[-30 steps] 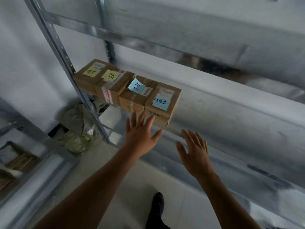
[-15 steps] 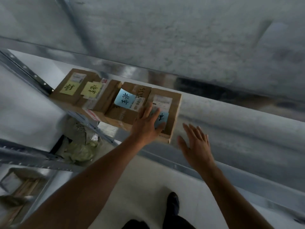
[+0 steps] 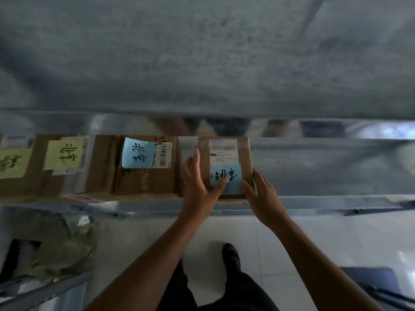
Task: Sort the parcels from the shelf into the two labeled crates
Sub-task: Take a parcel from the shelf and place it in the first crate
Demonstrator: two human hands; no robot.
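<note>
hiding the parcel (image 3: 224,151) corners: both hands (image 3: 197,189) (image 3: 262,198)

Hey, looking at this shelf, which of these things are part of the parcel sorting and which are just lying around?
Part of the job: right-end parcel, flanked by the left hand and right hand; blue-note parcel; yellow-note parcel; left-edge parcel; shelf.
Lying about: crumpled greenish bags below; dark blue thing at the lower right, too cut off to identify.
</note>
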